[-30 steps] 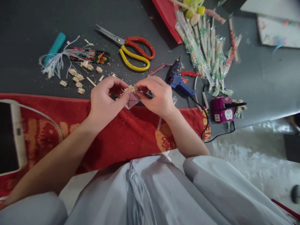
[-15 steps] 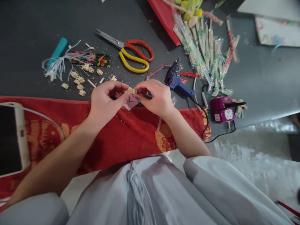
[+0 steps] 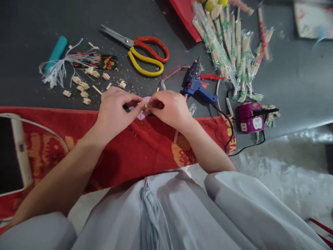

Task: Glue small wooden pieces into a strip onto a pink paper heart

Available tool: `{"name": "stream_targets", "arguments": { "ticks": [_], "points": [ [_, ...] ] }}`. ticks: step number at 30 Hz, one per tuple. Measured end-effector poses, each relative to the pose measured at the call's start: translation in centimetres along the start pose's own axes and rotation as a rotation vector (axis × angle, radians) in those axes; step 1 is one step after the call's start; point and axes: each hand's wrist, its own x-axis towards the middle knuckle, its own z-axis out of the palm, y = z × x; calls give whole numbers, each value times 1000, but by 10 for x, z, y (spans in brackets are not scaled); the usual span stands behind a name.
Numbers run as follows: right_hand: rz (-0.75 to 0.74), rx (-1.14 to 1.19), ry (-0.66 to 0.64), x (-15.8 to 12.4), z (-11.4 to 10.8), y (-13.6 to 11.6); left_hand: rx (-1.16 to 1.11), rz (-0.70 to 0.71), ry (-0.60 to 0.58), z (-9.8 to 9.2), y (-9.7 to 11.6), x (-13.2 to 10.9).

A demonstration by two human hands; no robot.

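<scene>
Between the fingertips of both hands is a small cluster of pale wooden bits (image 3: 143, 103). My left hand (image 3: 114, 109) pinches its left side with thumb and forefinger, while my right hand (image 3: 170, 108) pinches the right side. A pink piece with dark lines (image 3: 141, 115) shows just under and behind the cluster, partly covered by the fingers; whether it is held or lying there I cannot tell. Beyond my left hand lie several loose wooden bits (image 3: 84, 94). A blue glue gun (image 3: 195, 86) rests to the right of my right hand.
Scissors with red and yellow handles (image 3: 145, 71) lie ahead. Wrapped wooden sticks (image 3: 234, 45) are heaped at the back right, near a purple power adapter (image 3: 251, 118). A red towel (image 3: 145, 146) runs along the front edge, with a white-framed tablet (image 3: 24, 152) at left.
The view has shifted slightly. Both hands remain pinched on the wooden cluster, which is now turned and shows less between the fingers. Pink now shows above it too.
</scene>
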Motion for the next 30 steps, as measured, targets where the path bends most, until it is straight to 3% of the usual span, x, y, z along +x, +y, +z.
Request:
{"name": "stream_targets", "arguments": {
  "ticks": [8,17,22,25,27,30],
  "points": [
    [81,-85,-64,0,-4,-6,153,39,-10,7,-1,-2],
    [55,-100,-43,-4,-8,-9,218,100,11,11,-4,-3],
    [88,-107,98,-21,-58,9,267,113,37,13,-4,-4],
    [249,-245,202,-39,-94,36,249,115,24,12,-1,-5],
    [368,-360,207,-47,-105,56,246,114,12,11,1,-5],
    [354,-383,195,-49,-100,76,244,102,34,12,2,-6]
  ]
}}
